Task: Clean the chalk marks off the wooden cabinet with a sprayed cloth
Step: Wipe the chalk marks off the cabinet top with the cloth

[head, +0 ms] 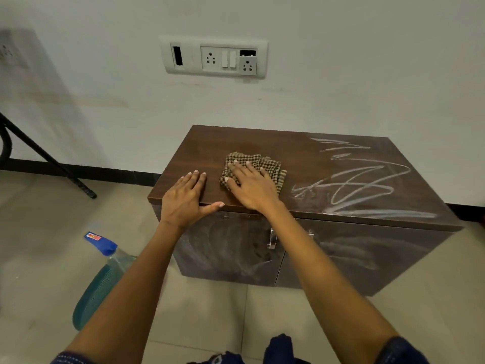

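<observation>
Wiping of the top, head view. The right grip [252,189], a bare hand, lies flat with straight fingers on a folded brown-and-tan checked cloth [265,164], pressing it onto the dark brown wooden cabinet [199,151] near the middle of its top. The left grip [183,200], also flat and holding nothing, rests on the front left corner of the top with its thumb along the front edge.

Progress, as judged: the left half of the top shows bare wood grain and appears cleaned. White looping chalk marks [362,179] cover the right half, from near the back edge to the front edge, just beside the cloth. The two front doors [223,253] carry pale hazy smears, so the top seems about half done and the doors are probably not yet finished.

Surroundings: a clear spray bottle of teal liquid with a blue trigger head [105,274] lies on the beige tiled floor [39,232], left of the cabinet. A white socket-and-switch plate [214,57] sits on the pale wall above, and a black stand leg [52,164] slants at far left.
</observation>
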